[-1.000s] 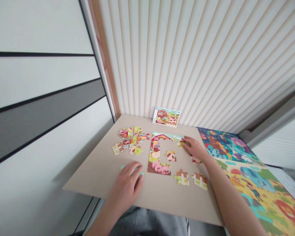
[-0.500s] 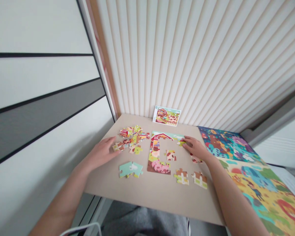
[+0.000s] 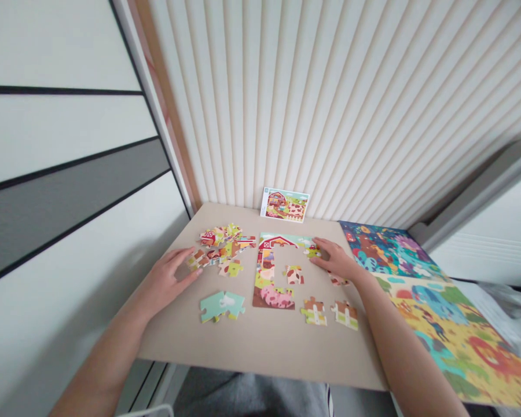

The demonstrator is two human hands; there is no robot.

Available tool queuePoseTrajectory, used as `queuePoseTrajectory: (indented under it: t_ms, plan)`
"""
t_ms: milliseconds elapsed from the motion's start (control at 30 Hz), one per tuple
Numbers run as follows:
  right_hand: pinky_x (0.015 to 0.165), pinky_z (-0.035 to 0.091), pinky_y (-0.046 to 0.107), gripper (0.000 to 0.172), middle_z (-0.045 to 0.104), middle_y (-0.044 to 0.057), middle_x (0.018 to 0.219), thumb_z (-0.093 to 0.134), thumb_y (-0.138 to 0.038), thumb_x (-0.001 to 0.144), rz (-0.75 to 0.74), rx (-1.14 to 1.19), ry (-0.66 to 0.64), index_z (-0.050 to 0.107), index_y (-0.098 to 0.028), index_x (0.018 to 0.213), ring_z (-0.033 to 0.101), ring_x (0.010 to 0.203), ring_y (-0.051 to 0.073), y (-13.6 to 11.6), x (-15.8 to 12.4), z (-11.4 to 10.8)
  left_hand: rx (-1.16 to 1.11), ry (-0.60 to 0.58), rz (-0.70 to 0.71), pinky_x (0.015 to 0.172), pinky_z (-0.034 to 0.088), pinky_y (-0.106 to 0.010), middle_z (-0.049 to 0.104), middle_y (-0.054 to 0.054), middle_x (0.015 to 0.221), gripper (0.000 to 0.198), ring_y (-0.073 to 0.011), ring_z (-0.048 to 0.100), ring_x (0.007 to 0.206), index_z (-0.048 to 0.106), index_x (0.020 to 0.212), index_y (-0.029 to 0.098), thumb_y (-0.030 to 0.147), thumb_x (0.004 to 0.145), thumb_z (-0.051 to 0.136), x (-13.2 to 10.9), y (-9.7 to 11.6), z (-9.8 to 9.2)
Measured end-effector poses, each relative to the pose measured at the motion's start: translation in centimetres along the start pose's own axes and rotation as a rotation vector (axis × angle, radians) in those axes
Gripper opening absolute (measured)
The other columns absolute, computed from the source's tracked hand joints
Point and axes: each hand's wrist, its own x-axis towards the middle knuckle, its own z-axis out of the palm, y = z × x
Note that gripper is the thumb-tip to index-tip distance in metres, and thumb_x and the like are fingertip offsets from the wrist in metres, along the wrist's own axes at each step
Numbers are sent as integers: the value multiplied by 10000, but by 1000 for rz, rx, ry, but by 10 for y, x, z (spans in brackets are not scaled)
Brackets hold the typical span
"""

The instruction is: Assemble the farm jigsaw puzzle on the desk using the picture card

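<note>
Moved: I see the left hand (image 3: pixel 165 284) has reached the loose jigsaw pieces (image 3: pixel 220 246) at 10 o'clock, spread.
Centre: the table (image 3: pixel 260 353) carries the part-built farm puzzle (image 3: pixel 271 295).
Right: the right hand (image 3: pixel 336 260) lies spread on the puzzle's 1 o'clock edge.

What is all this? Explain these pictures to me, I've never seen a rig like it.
There is no machine here, just a person working with two bare hands. All three pictures come from one camera worn on their head, looking forward and down. On a beige board lies a half-built farm jigsaw, with loose pieces beside it and a picture card standing behind it against the wall. The left hand rests its fingers at the loose pieces, and the right hand lies at the jigsaw's upper right edge. Neither hand seems to hold anything.
</note>
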Motion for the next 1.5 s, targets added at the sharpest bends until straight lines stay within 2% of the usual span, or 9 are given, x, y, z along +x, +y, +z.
queuePoseTrajectory:
  t_ms: [200, 367, 500, 600, 700, 800, 1033, 1333, 1500]
  plan:
    - [1181, 302, 505, 688, 465, 116, 1528, 555, -623, 901, 29, -52, -12, 487, -250, 1475, 416, 1418, 307, 0, 2, 3, -86, 57, 111, 1138, 410, -433, 558, -65, 1392, 535, -268, 532, 1287, 481, 1418, 272, 503, 941, 550, 9, 29, -3]
    - [1174, 280, 530, 585, 477, 108, 1521, 493, -621, 938, 35, -119, -27, 564, -283, 1410, 425, 1413, 293, -7, -2, 0, -62, -126, 329, 1148, 392, -428, 502, -72, 1450, 542, -270, 493, 1332, 444, 1461, 281, 463, 960, 541, 53, 88, 5]
    - [1174, 244, 567, 568, 471, 99, 1528, 462, -593, 966, 18, -141, -37, 527, -286, 1439, 401, 1429, 281, -14, -5, -3, -85, -247, 514, 1124, 413, -407, 522, -85, 1401, 532, -258, 543, 1272, 462, 1446, 260, 448, 957, 558, 106, 143, 47]
    - [1176, 236, 566, 569, 469, 99, 1529, 432, -577, 985, 7, -149, -48, 494, -276, 1464, 383, 1442, 272, -19, -7, -6, -157, -293, 499, 1075, 462, -378, 506, -93, 1389, 487, -242, 581, 1222, 482, 1417, 240, 417, 967, 544, 134, 165, 93]
    - [1177, 235, 570, 537, 478, 83, 1526, 399, -569, 1002, 1, -184, -52, 497, -303, 1459, 377, 1444, 270, -21, -7, -8, -202, -292, 447, 1085, 453, -380, 482, -94, 1403, 503, -237, 572, 1231, 446, 1436, 242, 423, 974, 532, 144, 169, 129]
    - [1177, 227, 587, 503, 479, 58, 1527, 397, -565, 1007, -7, -228, -57, 514, -337, 1440, 380, 1441, 276, -20, -6, -9, -198, -303, 457, 1098, 437, -392, 465, -86, 1416, 518, -241, 551, 1259, 405, 1462, 264, 434, 984, 509, 143, 163, 144]
    - [1178, 191, 627, 469, 513, 42, 1499, 424, -557, 1003, 7, -273, -64, 538, -354, 1411, 392, 1430, 289, -20, -5, -14, -133, -329, 490, 1084, 440, -396, 448, -92, 1415, 545, -252, 550, 1262, 360, 1490, 277, 479, 996, 466, 145, 156, 147]
    - [1193, 194, 555, 415, 627, 79, 1360, 425, -505, 1023, 2, -334, -45, 602, -290, 1331, 511, 1321, 245, -48, -12, -19, -62, -328, 543, 1047, 459, -364, 452, -92, 1357, 439, -235, 573, 1213, 458, 1416, 272, 466, 1025, 403, 146, 158, 149]
    - [1206, 144, 561, 410, 646, 92, 1321, 456, -505, 1010, 35, -348, -39, 610, -286, 1321, 500, 1326, 259, -57, -12, -19, -71, -330, 543, 1046, 459, -368, 452, -95, 1360, 442, -236, 585, 1190, 459, 1417, 267, 461, 1024, 407, 145, 159, 147]
